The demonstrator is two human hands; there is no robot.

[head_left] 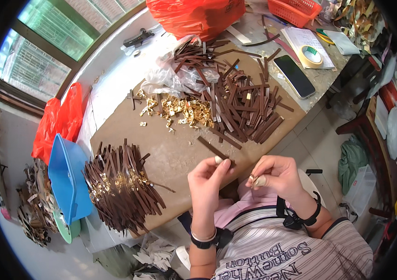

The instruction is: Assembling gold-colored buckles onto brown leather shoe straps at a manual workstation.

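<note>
My left hand (209,179) pinches one end of a dark brown leather strip (212,148) that lies on the brown board (170,154). My right hand (273,175) is closed on a small gold metal clasp (253,179) near its fingertips. A loose heap of brown strips (245,102) lies at the far side of the board. Beside that heap is a scatter of gold clasps (179,109). At the board's left edge is a fanned pile of strips with clasps fitted (121,184).
A clear plastic bag (170,77) and a red plastic bag (198,16) sit behind the heaps. To the right lie a black phone (294,76), a tape roll (311,56) and a red basket (296,10). A blue bin (67,177) stands at the left.
</note>
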